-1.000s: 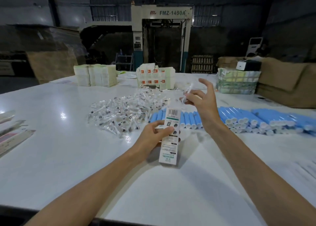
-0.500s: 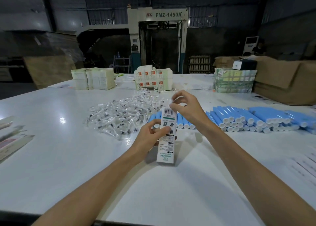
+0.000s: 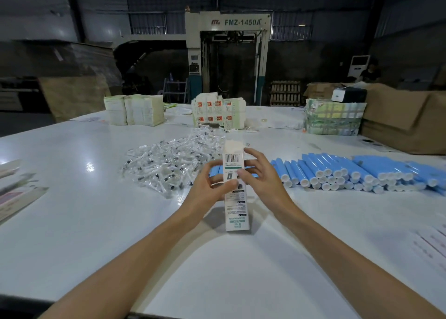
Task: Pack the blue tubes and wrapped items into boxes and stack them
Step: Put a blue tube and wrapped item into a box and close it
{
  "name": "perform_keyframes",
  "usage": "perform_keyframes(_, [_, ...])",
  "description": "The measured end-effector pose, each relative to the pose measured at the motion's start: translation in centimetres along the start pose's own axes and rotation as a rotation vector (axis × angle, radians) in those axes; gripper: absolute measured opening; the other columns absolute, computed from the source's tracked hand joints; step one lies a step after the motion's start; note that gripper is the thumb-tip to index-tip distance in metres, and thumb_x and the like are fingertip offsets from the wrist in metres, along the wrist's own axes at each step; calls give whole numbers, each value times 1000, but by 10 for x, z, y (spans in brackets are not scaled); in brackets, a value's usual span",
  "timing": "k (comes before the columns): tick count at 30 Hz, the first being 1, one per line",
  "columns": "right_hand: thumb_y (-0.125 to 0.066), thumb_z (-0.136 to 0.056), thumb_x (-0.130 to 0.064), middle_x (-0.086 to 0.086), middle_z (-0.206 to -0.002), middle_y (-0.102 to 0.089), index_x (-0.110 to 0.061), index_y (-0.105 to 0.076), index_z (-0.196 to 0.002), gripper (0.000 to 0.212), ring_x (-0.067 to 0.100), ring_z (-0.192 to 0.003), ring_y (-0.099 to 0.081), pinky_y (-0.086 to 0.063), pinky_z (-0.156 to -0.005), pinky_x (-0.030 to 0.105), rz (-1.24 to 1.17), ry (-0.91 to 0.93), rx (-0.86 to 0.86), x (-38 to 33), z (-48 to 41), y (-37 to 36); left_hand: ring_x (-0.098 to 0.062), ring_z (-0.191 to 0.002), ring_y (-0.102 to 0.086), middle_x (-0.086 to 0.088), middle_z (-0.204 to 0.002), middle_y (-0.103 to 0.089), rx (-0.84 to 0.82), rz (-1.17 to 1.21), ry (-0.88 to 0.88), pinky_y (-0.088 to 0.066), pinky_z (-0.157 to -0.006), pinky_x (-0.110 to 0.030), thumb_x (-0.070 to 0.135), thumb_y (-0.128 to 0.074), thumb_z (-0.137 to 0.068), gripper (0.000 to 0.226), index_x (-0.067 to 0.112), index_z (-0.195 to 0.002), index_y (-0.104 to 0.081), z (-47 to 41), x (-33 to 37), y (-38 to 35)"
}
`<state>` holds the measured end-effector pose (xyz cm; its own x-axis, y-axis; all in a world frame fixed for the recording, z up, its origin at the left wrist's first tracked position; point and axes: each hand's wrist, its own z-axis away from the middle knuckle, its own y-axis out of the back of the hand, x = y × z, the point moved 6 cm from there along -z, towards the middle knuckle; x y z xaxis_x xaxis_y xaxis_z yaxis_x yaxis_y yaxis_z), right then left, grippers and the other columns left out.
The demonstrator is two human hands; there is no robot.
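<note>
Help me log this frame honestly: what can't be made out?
Head view only.
box contents: hidden by its own walls.
Its small print: blurred.
blue tubes: row cut off by the right edge.
left hand: its fingertips hidden behind the box.

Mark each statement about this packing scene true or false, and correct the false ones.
1. The left hand and right hand both hold the box. True.
2. The main heap of tubes lies left of the box. False: it lies to the right.
3. The wrapped items sit in a loose pile on the table. True.
4. The box lies flat on the table. False: it stands on end in the hands, barcode side facing the camera.
</note>
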<state>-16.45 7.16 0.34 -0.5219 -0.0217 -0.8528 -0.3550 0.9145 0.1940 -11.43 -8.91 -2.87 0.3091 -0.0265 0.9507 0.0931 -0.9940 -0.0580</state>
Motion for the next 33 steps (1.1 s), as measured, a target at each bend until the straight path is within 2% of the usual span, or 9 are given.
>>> perform_keyframes(3, [-71, -100, -22, -12, -117, -73, -42, -55, -139, 47, 11, -112, -67, -58, -96, 31, -33, 5, 0, -1, 0, 0, -35, -115, -75, -11, -125, -78, -48, -32, -60, -65, -92, -49, 23, -85, -91, 86, 53, -153, -34, 2, 9, -1])
perform_keyframes(6, [-70, -99, -20, -11, -120, -73, -42, -57, -136, 45, 13, -115, -66, -57, -99, 34, -75, 4, -1, 0, 1, 2, -35, -117, -73, -10, -126, -77, -78, -90, -93, -64, -94, -55, 24, -84, -93, 85, 56, -155, -37, 4, 16, -4])
perform_keyframes(10, [-66, -99, -11, -7, -119, -73, -33, -60, -129, 38, 16, -116, -66, -57, -96, 34, -106, -5, -31, -1, 3, 3, -33, -113, -75, -10, -121, -78, -84, -111, -99, -66, -88, -51, 17, -84, -95, 78, 53, -152, -45, 6, 15, -8])
perform_keyframes(13, [-64, -98, -12, -7, -117, -73, -28, -59, -129, 35, 14, -115, -66, -57, -91, 30, -80, 9, -49, -4, 3, 5, -30, -109, -77, -7, -118, -79, -78, -123, -108, -67, -80, -41, 17, -85, -94, 71, 50, -147, -51, 6, 16, -8])
perform_keyframes(17, [-63, -100, -12, -5, -119, -73, -25, -58, -130, 33, 17, -117, -67, -59, -93, 36, 18, 61, -86, -7, 3, 6, -28, -107, -79, -6, -117, -80, -92, -149, -82, -67, -83, -41, 23, -89, -91, 72, 52, -146, -52, 5, 14, -5])
perform_keyframes(21, [-60, -106, -21, -1, -111, -75, -23, -62, -123, 17, 22, -106, -70, -58, -92, 44, -18, 52, -42, -5, 3, 12, -29, -111, -78, -7, -119, -81, -116, -144, -55, -66, -86, -39, 29, -89, -89, 74, 55, -147, -51, 5, 12, -6])
perform_keyframes(26, [-53, -110, -29, 8, -92, -79, -24, -58, -125, 17, 21, -83, -73, -56, -72, 32, -156, -65, 117, -1, -1, 27, -25, -111, -78, -3, -122, -80, -156, -142, -45, -65, -81, -34, 25, -90, -89, 75, 59, -144, -53, 5, 13, -10])
perform_keyframes(30, [-55, -109, -24, 11, -91, -80, -19, -66, -119, 15, 19, -81, -70, -55, -70, 30, -115, -84, 36, -3, -8, 27, -28, -111, -78, -9, -121, -81, -234, -109, -29, -64, -83, -34, 19, -87, -92, 74, 60, -143, -53, 6, 13, -17])
perform_keyframes(33, [-55, -109, -20, 13, -88, -79, -21, -64, -117, 11, 24, -77, -69, -55, -67, 32, -63, -31, 6, -8, -9, 30, -29, -111, -78, -9, -121, -80, -249, -122, -16, -65, -84, -34, 19, -86, -93, 74, 52, -149, -50, 7, 13, -17])
